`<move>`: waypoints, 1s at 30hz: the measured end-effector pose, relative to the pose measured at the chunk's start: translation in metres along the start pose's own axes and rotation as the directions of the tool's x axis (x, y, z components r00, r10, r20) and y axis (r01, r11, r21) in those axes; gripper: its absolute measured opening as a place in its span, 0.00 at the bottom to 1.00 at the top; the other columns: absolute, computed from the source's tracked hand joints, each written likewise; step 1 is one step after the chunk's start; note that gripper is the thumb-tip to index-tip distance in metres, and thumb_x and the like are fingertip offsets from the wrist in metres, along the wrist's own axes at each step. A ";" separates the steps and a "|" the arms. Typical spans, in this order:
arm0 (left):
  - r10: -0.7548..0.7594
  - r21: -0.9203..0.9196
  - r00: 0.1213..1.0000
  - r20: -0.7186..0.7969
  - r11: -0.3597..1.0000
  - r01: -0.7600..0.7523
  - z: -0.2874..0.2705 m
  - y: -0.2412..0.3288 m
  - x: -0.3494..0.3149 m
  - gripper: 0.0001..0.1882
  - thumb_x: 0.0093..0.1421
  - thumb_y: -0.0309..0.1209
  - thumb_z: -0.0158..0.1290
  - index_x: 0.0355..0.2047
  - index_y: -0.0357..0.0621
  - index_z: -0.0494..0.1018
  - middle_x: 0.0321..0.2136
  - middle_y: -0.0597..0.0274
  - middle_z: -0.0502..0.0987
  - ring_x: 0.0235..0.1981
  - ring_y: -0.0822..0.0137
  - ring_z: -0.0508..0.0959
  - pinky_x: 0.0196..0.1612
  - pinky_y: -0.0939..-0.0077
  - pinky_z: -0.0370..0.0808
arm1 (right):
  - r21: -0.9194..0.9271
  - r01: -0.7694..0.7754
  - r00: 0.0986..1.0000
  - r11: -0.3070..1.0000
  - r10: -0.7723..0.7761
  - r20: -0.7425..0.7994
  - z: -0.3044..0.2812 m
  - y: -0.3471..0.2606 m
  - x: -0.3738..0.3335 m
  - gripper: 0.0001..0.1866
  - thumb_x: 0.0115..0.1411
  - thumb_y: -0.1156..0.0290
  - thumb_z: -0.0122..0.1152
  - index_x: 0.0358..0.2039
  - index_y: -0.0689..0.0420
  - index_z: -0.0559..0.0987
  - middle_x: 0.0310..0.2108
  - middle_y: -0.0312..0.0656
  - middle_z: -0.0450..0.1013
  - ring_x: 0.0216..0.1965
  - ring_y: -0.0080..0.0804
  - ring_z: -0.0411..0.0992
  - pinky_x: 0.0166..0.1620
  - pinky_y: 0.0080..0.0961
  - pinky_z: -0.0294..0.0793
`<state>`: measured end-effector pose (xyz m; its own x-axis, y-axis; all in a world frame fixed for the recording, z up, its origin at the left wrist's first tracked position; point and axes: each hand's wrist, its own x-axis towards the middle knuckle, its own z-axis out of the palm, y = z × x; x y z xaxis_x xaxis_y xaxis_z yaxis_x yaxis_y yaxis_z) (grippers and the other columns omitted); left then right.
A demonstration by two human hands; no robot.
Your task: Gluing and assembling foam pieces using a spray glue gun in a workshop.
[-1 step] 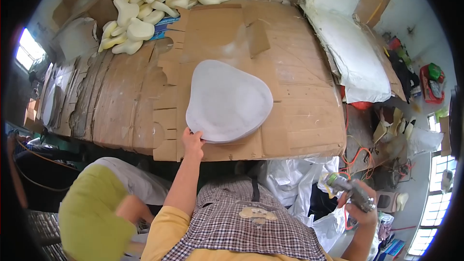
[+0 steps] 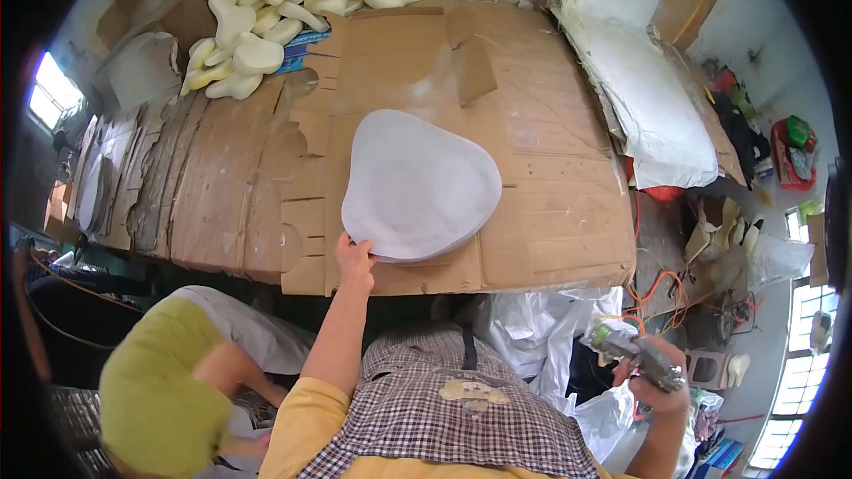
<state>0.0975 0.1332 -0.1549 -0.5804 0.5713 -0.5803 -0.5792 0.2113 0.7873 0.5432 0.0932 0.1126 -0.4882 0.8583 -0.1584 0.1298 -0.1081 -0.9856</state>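
A grey, rounded-triangular foam pad [image 2: 422, 184] lies flat on the cardboard-covered table [image 2: 568, 231] in front of me. My left hand [image 2: 356, 263] grips its near left edge, thumb and fingers closed round the rim. Off to the right, beyond the table's front edge, my right hand [image 2: 664, 383] is wrapped round a spray gun [image 2: 637, 355]. The gun is grey with a green part at its front, which points up and left. Some of the right-hand fingers are hidden behind its body.
Several cream foam bicycle saddles [image 2: 257, 22] are heaped at the far left of the table. A white padded sheet [image 2: 639, 80] lies along the right. An orange hose [image 2: 666, 288] trails there. White plastic sheeting [image 2: 532, 328] hangs below the front edge. A co-worker in a green shirt [image 2: 160, 390] bends close at my left.
My right hand and the spray gun have shifted slightly left and down. The co-worker has moved a little to the left, with the arm reaching lower. The pad and my left hand are unchanged.
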 end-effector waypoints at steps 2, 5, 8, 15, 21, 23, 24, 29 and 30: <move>0.002 -0.025 0.999 0.040 1.000 -0.001 0.003 -0.001 0.000 0.24 0.52 0.16 0.46 0.51 0.42 0.64 0.43 0.61 0.70 0.42 0.64 0.72 0.41 0.65 0.75 | -0.042 0.016 0.999 0.999 -0.014 0.048 0.008 0.003 0.006 0.35 0.44 0.76 0.67 0.54 0.69 0.65 0.25 0.45 0.73 0.28 0.31 0.73 0.34 0.28 0.72; 0.026 -0.018 0.999 0.024 1.000 -0.026 0.006 0.002 -0.005 0.25 0.52 0.16 0.46 0.52 0.43 0.63 0.44 0.61 0.70 0.43 0.64 0.72 0.41 0.65 0.74 | 0.045 0.109 0.988 0.993 -0.104 -0.115 0.020 0.009 0.019 0.34 0.46 0.70 0.68 0.52 0.69 0.66 0.25 0.44 0.73 0.26 0.30 0.72 0.33 0.27 0.72; 0.101 -0.129 0.988 0.117 0.988 -0.086 0.004 0.007 -0.008 0.25 0.52 0.16 0.46 0.52 0.43 0.64 0.45 0.61 0.70 0.43 0.65 0.72 0.42 0.66 0.74 | -0.061 0.009 0.991 0.998 -0.017 -0.135 0.007 0.003 0.019 0.34 0.46 0.66 0.68 0.52 0.69 0.66 0.25 0.45 0.73 0.28 0.31 0.72 0.34 0.28 0.72; 0.475 -0.435 0.872 0.116 0.814 -0.385 -0.019 0.101 -0.071 0.26 0.52 0.19 0.48 0.54 0.43 0.63 0.47 0.62 0.71 0.46 0.68 0.72 0.47 0.74 0.72 | -0.134 0.018 0.992 0.991 -0.035 -0.122 0.001 -0.018 0.013 0.33 0.43 0.70 0.65 0.50 0.70 0.68 0.25 0.44 0.73 0.27 0.29 0.72 0.34 0.24 0.71; 0.656 -0.582 0.755 0.008 0.617 -0.530 -0.081 0.158 -0.130 0.28 0.53 0.20 0.45 0.57 0.39 0.60 0.52 0.58 0.68 0.53 0.62 0.69 0.57 0.63 0.66 | -0.066 0.057 0.998 0.996 -0.058 -0.006 0.016 -0.008 0.023 0.33 0.44 0.70 0.68 0.51 0.68 0.69 0.26 0.44 0.73 0.27 0.29 0.72 0.33 0.25 0.71; 0.692 -0.566 0.720 -0.052 0.574 -0.592 -0.105 0.162 -0.134 0.27 0.54 0.20 0.44 0.56 0.39 0.60 0.53 0.57 0.68 0.54 0.60 0.69 0.57 0.61 0.66 | -0.044 0.085 0.993 0.995 -0.088 -0.079 0.022 -0.012 0.027 0.33 0.44 0.69 0.68 0.51 0.68 0.68 0.26 0.43 0.73 0.27 0.29 0.72 0.32 0.25 0.71; 0.699 -0.564 0.713 -0.056 0.567 -0.600 -0.116 0.162 -0.136 0.27 0.54 0.20 0.44 0.56 0.39 0.60 0.53 0.57 0.68 0.54 0.60 0.69 0.57 0.61 0.66 | -0.032 0.100 0.982 0.994 -0.104 -0.155 0.025 -0.015 0.027 0.34 0.45 0.68 0.68 0.52 0.69 0.68 0.26 0.43 0.73 0.26 0.28 0.72 0.32 0.24 0.71; 0.656 -0.551 0.735 -0.172 0.554 -0.624 -0.172 0.158 -0.137 0.24 0.57 0.21 0.43 0.56 0.39 0.61 0.52 0.55 0.69 0.53 0.59 0.70 0.57 0.60 0.67 | -0.212 0.042 0.966 0.976 -0.094 -0.241 0.008 -0.020 0.005 0.35 0.46 0.64 0.69 0.52 0.69 0.67 0.27 0.42 0.73 0.27 0.26 0.71 0.31 0.22 0.72; 0.649 -0.561 0.738 -0.186 0.546 -0.622 -0.177 0.158 -0.138 0.23 0.59 0.21 0.43 0.56 0.39 0.61 0.53 0.54 0.69 0.53 0.59 0.70 0.57 0.61 0.67 | -0.226 0.030 0.965 0.974 -0.087 -0.249 0.007 -0.017 -0.004 0.35 0.46 0.65 0.69 0.51 0.69 0.67 0.27 0.42 0.74 0.27 0.26 0.72 0.31 0.21 0.72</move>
<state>-0.0152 -0.0527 0.0124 -0.9107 0.4106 0.0442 -0.2761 -0.6850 0.6742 0.5370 0.0879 0.1300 -0.2673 0.9622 -0.0521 0.3073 0.0339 -0.9510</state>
